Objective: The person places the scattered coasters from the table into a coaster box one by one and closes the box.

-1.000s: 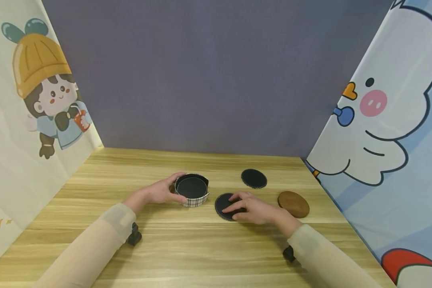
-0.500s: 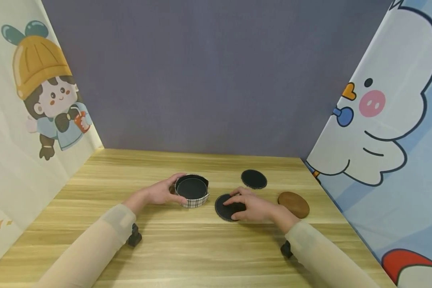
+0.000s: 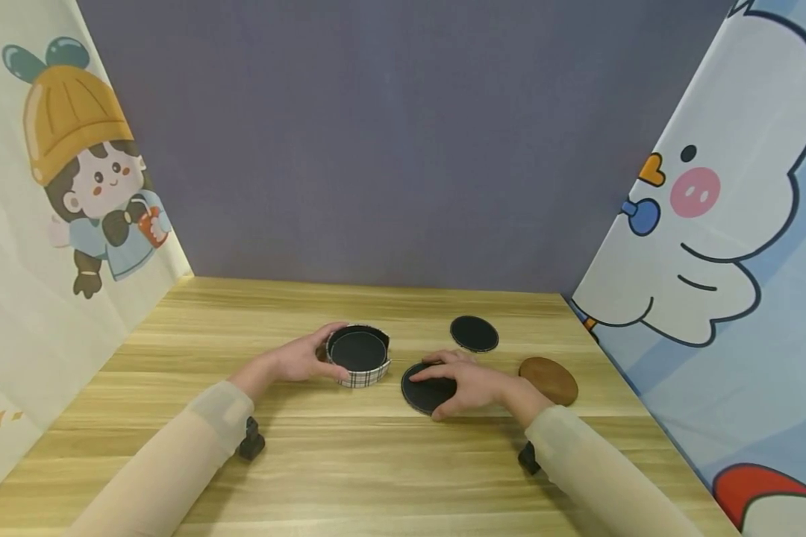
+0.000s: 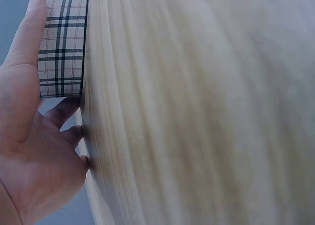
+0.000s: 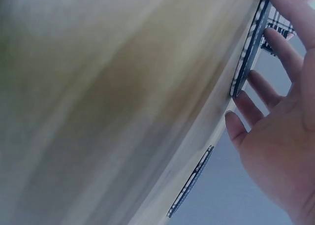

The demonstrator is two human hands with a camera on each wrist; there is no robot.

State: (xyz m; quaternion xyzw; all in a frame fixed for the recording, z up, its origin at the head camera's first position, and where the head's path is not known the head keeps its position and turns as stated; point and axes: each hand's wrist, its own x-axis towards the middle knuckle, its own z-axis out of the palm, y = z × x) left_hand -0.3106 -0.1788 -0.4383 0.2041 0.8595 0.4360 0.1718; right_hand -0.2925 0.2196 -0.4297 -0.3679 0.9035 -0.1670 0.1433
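In the head view my left hand [image 3: 304, 358] grips a round plaid coaster holder [image 3: 361, 377] from its left side. The thumb lies along the plaid wall [image 4: 62, 48] in the left wrist view. A black coaster [image 3: 354, 349] shows inside the holder. To the right of it, another black round coaster [image 3: 421, 393] lies flat on the table under my right hand [image 3: 473, 384]. My right thumb is at its near edge and the fingers reach across its top to the far side. A white-stitched rim [image 5: 250, 43] shows in the right wrist view.
Behind my right hand lies a further black coaster [image 3: 474, 333]. A brown oval object [image 3: 548, 380] sits right of the hand. The wood-grain table [image 3: 376, 477] is bounded by a grey back panel [image 3: 376, 149] and printed side panels.
My right hand has shifted slightly on the coaster: the thumb came down to its near edge and the fingers moved toward its far side. The left hand and the holder stayed in place.
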